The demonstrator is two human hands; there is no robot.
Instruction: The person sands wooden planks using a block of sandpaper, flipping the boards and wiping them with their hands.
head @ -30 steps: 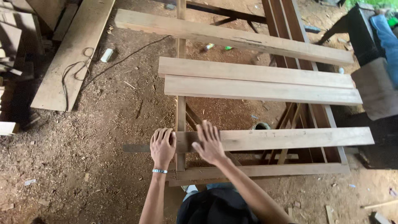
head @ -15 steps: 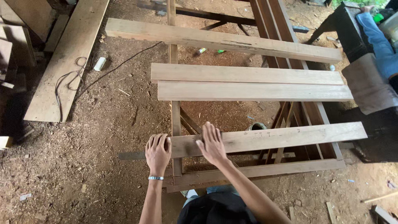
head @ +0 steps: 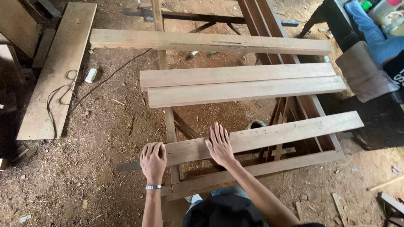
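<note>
A long pale wooden plank [head: 277,133] lies across a wooden frame [head: 269,168], slanting up to the right. My left hand [head: 153,161], a bracelet on its wrist, curls over the plank's left end. My right hand [head: 219,146] lies flat on the plank's top face, fingers spread. Two more planks [head: 240,83] rest side by side across the frame further off. Another longer plank [head: 210,42] crosses the frame at the far end.
The ground is bare earth covered in sawdust. A wide board [head: 57,71] with a looped cord [head: 61,94] lies at the left. A small white roll [head: 91,75] sits beside it. Dark furniture and a blue cloth [head: 370,38] stand at the right.
The plank under my hands has shifted a little to the right and tilted more. My left hand now curls over its end instead of lying flat.
</note>
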